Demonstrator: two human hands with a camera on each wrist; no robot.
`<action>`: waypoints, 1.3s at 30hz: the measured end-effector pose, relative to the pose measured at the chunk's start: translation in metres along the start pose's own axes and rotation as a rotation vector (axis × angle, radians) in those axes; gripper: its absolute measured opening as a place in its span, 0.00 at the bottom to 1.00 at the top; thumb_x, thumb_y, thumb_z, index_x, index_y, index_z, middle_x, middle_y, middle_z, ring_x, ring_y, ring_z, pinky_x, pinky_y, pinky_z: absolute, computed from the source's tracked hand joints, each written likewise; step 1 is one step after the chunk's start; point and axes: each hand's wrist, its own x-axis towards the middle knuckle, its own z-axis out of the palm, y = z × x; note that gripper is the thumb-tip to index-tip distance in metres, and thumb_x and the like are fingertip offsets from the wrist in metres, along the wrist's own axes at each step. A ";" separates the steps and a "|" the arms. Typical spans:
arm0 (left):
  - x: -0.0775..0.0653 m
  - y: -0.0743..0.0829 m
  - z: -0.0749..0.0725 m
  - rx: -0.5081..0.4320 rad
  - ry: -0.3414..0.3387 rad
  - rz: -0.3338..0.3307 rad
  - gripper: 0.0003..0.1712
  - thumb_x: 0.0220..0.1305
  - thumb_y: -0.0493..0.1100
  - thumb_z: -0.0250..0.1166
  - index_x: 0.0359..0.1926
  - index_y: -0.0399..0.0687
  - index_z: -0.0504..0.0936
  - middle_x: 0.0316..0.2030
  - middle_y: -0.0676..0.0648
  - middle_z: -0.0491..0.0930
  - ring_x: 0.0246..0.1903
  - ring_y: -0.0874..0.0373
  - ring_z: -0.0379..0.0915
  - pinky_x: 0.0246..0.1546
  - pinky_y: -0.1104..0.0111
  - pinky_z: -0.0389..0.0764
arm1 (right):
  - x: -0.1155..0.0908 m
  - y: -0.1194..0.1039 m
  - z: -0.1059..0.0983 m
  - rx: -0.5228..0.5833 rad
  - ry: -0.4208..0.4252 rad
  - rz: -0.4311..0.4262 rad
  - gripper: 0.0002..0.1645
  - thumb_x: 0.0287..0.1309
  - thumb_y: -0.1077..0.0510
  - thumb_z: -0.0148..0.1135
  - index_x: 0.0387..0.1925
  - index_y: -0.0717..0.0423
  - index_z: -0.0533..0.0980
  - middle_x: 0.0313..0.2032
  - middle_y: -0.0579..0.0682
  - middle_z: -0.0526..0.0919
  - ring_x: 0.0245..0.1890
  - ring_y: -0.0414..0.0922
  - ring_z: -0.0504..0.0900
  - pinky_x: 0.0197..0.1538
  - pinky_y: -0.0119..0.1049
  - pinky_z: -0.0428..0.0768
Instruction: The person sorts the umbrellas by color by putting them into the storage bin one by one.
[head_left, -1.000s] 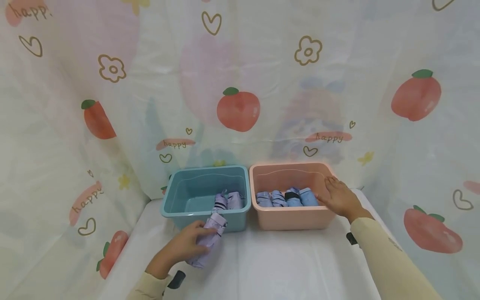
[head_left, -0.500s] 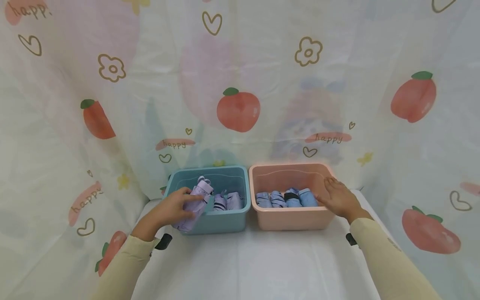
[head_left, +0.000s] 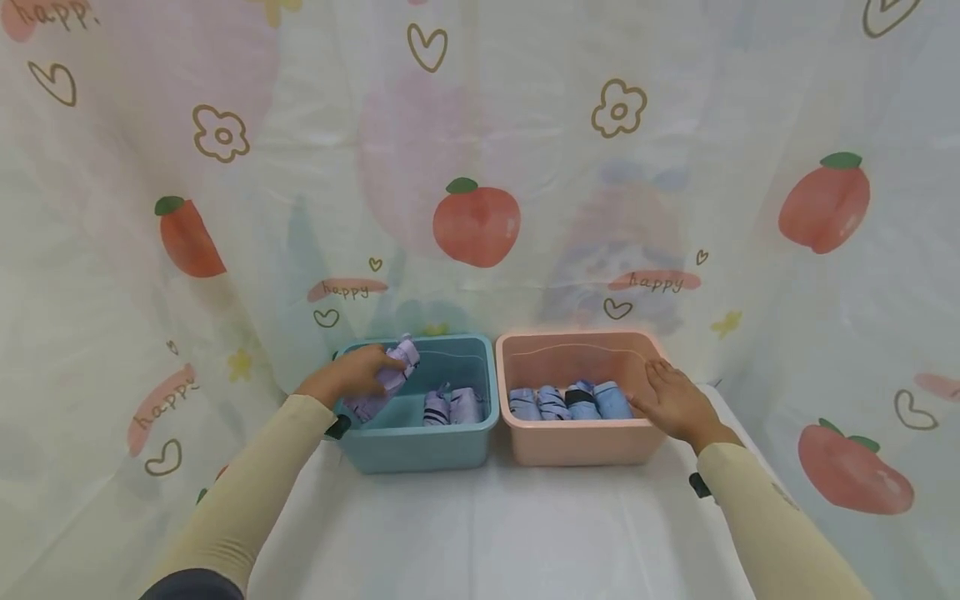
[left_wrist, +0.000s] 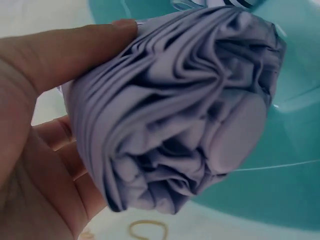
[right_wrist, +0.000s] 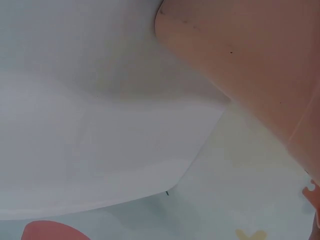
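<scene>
My left hand (head_left: 351,373) grips a folded lavender umbrella (head_left: 396,371), tilted, over the left part of the teal bin (head_left: 420,452). In the left wrist view the thumb and fingers wrap the umbrella's pleated fabric (left_wrist: 165,100), its gathered end facing the camera. Two more folded purple umbrellas stand side by side in that bin's right front, one with dark stripes (head_left: 437,408) and one plainer (head_left: 466,407). My right hand (head_left: 678,404) rests with straight fingers on the right rim of the pink bin (head_left: 585,447).
Inside the pink bin, several folded blue umbrellas (head_left: 612,402) stand in a row along the front. Both bins sit side by side on a white-covered table (head_left: 540,533). A patterned curtain (head_left: 540,208) hangs close behind them and along both sides.
My left hand has carried the lavender umbrella from in front of the teal bin, up and leftward, then forward over its left part. The right hand stays at the pink bin's rim.
</scene>
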 end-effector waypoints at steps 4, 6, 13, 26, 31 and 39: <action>0.019 -0.010 0.007 -0.031 -0.076 -0.051 0.31 0.53 0.34 0.73 0.60 0.55 0.81 0.48 0.44 0.79 0.38 0.53 0.74 0.36 0.60 0.80 | -0.002 0.001 -0.001 -0.006 -0.004 0.004 0.57 0.67 0.27 0.37 0.71 0.75 0.49 0.72 0.70 0.49 0.72 0.65 0.44 0.69 0.60 0.44; 0.025 -0.015 0.011 -0.073 -0.109 -0.096 0.32 0.53 0.34 0.72 0.60 0.54 0.81 0.52 0.43 0.78 0.41 0.51 0.74 0.37 0.59 0.80 | -0.002 -0.001 -0.002 -0.009 -0.012 0.008 0.58 0.66 0.26 0.35 0.71 0.75 0.48 0.72 0.70 0.48 0.72 0.65 0.43 0.69 0.59 0.43; 0.044 -0.036 0.030 -0.158 -0.232 -0.291 0.30 0.51 0.37 0.75 0.57 0.58 0.83 0.61 0.45 0.73 0.50 0.51 0.70 0.42 0.58 0.77 | -0.003 -0.006 -0.001 0.004 0.002 -0.004 0.57 0.66 0.27 0.36 0.71 0.74 0.49 0.72 0.69 0.50 0.72 0.65 0.44 0.69 0.59 0.44; 0.064 -0.049 0.072 -0.297 -0.333 -0.350 0.27 0.54 0.33 0.71 0.57 0.48 0.82 0.51 0.45 0.79 0.40 0.58 0.76 0.41 0.65 0.78 | -0.004 -0.003 -0.002 0.002 0.019 -0.001 0.58 0.66 0.26 0.38 0.71 0.74 0.51 0.72 0.68 0.51 0.72 0.63 0.45 0.70 0.58 0.46; 0.064 -0.047 0.085 -0.335 -0.338 -0.413 0.27 0.55 0.33 0.70 0.57 0.48 0.82 0.50 0.46 0.81 0.46 0.54 0.77 0.51 0.57 0.76 | -0.003 -0.005 -0.002 -0.004 0.015 -0.005 0.57 0.66 0.26 0.38 0.71 0.73 0.50 0.72 0.68 0.51 0.72 0.63 0.45 0.70 0.58 0.46; 0.065 -0.048 0.098 -0.316 -0.359 -0.368 0.31 0.52 0.30 0.68 0.60 0.52 0.81 0.60 0.43 0.74 0.57 0.47 0.69 0.57 0.48 0.70 | -0.003 -0.004 -0.002 -0.006 0.008 0.020 0.58 0.65 0.25 0.36 0.72 0.72 0.50 0.72 0.67 0.51 0.72 0.63 0.45 0.70 0.58 0.46</action>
